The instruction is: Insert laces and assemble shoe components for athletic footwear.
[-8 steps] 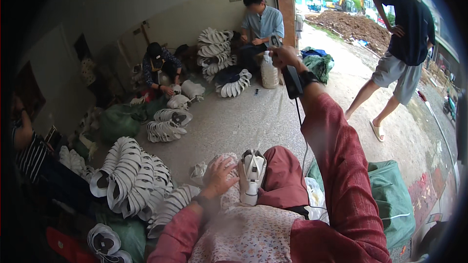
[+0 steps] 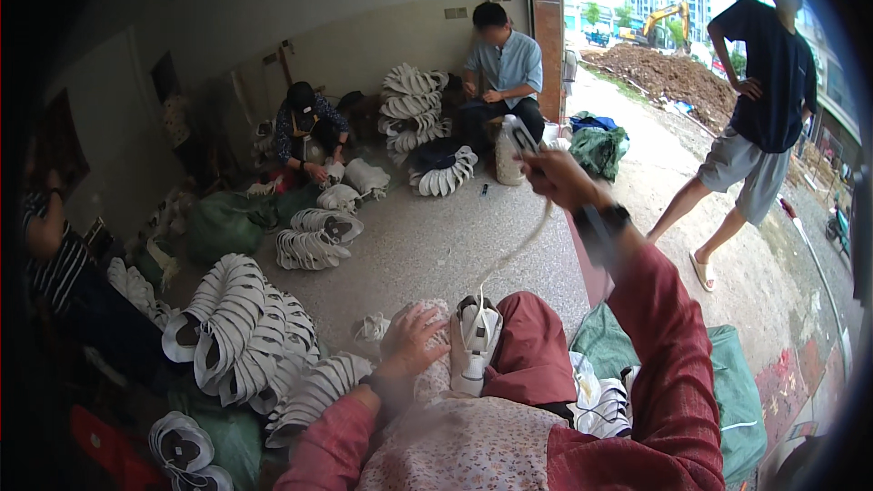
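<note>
A white and grey shoe upper (image 2: 473, 345) rests on my lap between my knees, its toe end toward me. My left hand (image 2: 414, 338) lies on my left knee beside it, fingers stretched out and holding nothing. Raised ahead and to the right, my right hand (image 2: 566, 177) is closed around a small grey and white tool (image 2: 520, 136) of a kind I cannot make out. A pale shoelace (image 2: 511, 255) runs slack from the top of the upper toward that hand; where it ends is hidden.
Stacked shoe uppers (image 2: 241, 327) lie at my left, and more uppers (image 2: 603, 407) by my right thigh beside a green sack (image 2: 735, 400). Two seated people work farther back, near a piled stack of uppers (image 2: 414, 109). Another person (image 2: 764, 91) stands at the right.
My right hand has come lower with the tool, and the lace now shows clearly in a curve from the upper. My left hand stays on the knee. The whole view has shifted slightly.
</note>
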A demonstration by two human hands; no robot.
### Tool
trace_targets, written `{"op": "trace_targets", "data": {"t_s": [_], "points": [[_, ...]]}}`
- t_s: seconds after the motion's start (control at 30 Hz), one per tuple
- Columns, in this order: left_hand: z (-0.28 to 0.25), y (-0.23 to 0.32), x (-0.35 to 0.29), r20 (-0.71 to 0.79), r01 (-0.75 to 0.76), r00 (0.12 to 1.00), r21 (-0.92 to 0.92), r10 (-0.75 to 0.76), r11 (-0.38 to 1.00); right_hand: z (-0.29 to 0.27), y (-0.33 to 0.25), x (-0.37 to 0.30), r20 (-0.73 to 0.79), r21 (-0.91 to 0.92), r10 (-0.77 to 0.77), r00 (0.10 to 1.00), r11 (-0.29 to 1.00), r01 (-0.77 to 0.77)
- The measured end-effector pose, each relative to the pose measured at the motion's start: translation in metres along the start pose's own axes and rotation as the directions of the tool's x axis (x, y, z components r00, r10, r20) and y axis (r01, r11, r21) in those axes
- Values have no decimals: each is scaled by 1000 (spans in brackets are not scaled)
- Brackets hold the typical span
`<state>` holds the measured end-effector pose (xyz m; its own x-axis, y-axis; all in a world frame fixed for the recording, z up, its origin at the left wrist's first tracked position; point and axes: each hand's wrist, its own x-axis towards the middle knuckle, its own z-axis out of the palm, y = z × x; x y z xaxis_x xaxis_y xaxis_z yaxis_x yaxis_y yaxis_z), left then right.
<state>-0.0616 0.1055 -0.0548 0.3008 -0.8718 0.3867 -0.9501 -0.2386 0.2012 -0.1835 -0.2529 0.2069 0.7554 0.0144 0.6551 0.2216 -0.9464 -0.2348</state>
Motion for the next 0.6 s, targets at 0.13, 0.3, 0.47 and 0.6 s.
{"op": "trace_targets", "data": {"t_s": [0.13,0.3,0.47,0.6], "points": [[0,3,1,-19,-15,1000,-48,14,999,9,-33,-89,244,510,349,905,748,-425],[-1,4,3,-4,-9,1000,-63,9,998,33,-58,-184,608,754,603,516,-235,-613],[-3,6,3,5,-18,1000,-27,18,999,64,-71,-249,661,744,596,457,-437,-506],[0,4,6,8,-40,999,-32,41,999,89,-78,-258,616,774,633,469,-373,-512]]}}
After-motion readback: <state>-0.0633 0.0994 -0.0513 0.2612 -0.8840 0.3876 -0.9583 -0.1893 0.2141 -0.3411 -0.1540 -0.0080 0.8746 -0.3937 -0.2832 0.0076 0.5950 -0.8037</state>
